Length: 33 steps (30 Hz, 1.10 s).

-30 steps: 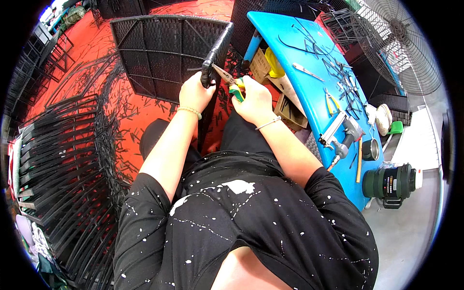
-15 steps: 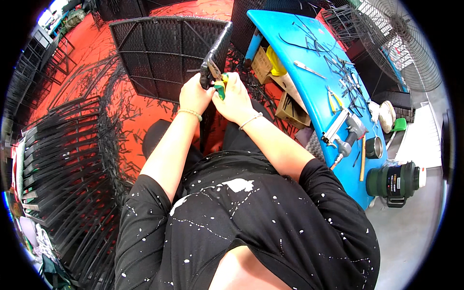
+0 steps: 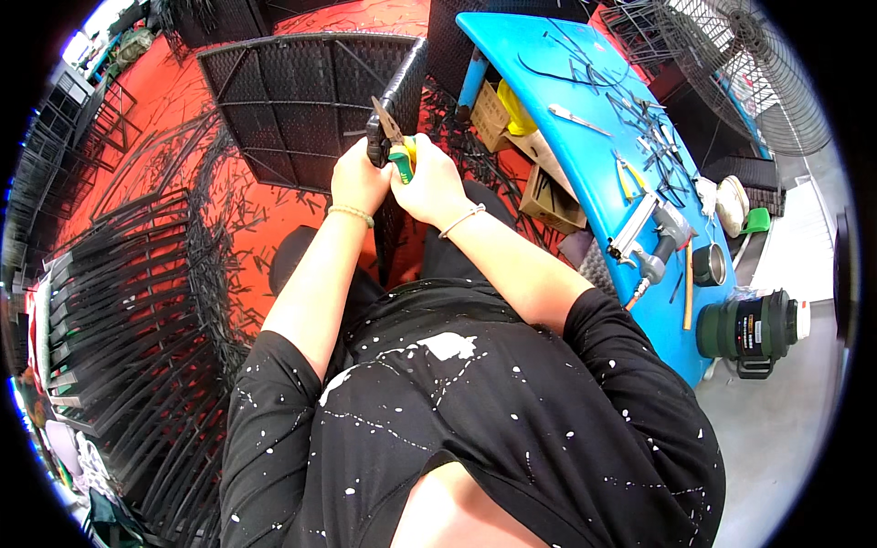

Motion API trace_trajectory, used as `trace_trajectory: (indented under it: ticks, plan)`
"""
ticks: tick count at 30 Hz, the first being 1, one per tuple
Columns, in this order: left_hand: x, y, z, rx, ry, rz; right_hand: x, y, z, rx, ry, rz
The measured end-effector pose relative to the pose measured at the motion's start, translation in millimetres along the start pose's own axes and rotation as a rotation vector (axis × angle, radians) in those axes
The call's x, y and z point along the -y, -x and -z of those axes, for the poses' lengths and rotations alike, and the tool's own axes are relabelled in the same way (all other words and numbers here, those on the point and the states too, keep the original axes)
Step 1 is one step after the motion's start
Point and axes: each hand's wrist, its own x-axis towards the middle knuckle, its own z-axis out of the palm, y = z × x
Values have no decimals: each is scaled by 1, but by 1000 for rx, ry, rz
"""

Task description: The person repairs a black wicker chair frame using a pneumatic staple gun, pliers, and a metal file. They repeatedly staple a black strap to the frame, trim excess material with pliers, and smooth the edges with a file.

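The right hand (image 3: 429, 188) is gripping the pliers (image 3: 396, 142), whose long axis points forward and slightly left, over the near edge of the black woven panel (image 3: 306, 114). The left hand (image 3: 358, 181), nearer to this panel, is closed around its near end.

The right grip (image 3: 427, 189) covers most of the handles of the pliers (image 3: 390, 125); whether their tips touch the woven black panel (image 3: 311, 102) is too small to tell. Most fingers of the left grip (image 3: 359, 180) are out of sight at the panel's corner. The blue bench (image 3: 589, 169) partly hides the cardboard boxes (image 3: 491, 117) below. The upper edge crops the fan (image 3: 742, 73).
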Motion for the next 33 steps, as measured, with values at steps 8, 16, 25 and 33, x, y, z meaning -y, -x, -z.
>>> trace_trajectory:
  ticks: [8,16,25,33]
  plan:
    - [3,-1,1,33,3,6,34,22,47,359,-756,-443]
    - [0,-1,-1,-28,7,9,9,34,85,212,-471,-75]
    - [8,13,4,-27,37,-23,-13,38,40,248,-59,-66]
    - [6,8,-1,-33,29,-10,-27,27,24,-74,163,184]
